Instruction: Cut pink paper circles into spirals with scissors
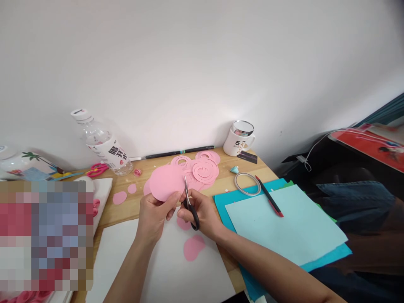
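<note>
My left hand (153, 212) pinches the lower edge of a round pink paper disc (166, 182), held up over the wooden table (126, 212). In my right hand (202, 212) I grip black-handled scissors (190, 204); their blades touch the disc's right edge. Just behind the disc lies a pile of pink paper spirals (203, 168). Pink paper scraps (193, 247) rest on the white sheet (164, 269) under my hands.
Light blue and teal paper sheets (284, 223) lie at the right with a red-black pen (269, 196) and a tape ring (247, 184). A white mug (239, 139), a black pen (178, 153), a tilted water bottle (102, 143) and pink scissors (97, 169) stand along the wall.
</note>
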`<state>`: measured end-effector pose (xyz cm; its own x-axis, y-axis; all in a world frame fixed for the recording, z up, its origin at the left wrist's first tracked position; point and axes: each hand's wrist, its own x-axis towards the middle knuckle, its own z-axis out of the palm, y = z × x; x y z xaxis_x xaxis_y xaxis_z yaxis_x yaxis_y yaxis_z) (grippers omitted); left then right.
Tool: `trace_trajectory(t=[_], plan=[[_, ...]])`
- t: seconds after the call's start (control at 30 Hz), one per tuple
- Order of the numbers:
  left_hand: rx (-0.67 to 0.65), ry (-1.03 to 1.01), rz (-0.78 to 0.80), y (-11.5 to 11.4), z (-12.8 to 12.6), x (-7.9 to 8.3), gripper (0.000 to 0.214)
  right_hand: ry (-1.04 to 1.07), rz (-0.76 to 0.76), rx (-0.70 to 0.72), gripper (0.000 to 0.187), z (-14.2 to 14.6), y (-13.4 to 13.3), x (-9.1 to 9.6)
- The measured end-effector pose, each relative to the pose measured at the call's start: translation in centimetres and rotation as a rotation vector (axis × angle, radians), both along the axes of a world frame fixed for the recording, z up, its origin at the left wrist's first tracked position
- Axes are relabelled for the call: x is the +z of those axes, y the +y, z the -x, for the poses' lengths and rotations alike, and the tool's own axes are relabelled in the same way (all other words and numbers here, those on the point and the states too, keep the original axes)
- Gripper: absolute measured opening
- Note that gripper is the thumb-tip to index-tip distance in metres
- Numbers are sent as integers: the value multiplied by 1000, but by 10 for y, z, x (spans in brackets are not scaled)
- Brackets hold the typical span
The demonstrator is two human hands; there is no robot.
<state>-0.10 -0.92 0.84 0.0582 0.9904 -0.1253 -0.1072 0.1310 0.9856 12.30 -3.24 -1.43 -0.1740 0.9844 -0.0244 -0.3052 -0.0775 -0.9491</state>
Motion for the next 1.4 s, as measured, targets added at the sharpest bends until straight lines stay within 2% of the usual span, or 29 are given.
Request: trace_trajectory(t=[0.3, 0.47, 0.63, 0.93, 1.4], plan=[[4, -60, 7, 2, 0, 0, 27, -38, 47, -17, 42, 0, 0, 2], [-47, -102, 35, 0, -1, 5, 27, -6, 32, 28, 41, 1, -2, -2], [-12, -93, 20, -1, 0, 6, 27, 0, 60, 45, 45, 5, -4, -8], [-60, 3, 28, -1, 0, 1, 30, -2, -121, -12, 45, 1, 1, -10], [-39, -19, 56, -1, -1, 8, 26, 4, -84, 27, 46, 0, 1, -11]])
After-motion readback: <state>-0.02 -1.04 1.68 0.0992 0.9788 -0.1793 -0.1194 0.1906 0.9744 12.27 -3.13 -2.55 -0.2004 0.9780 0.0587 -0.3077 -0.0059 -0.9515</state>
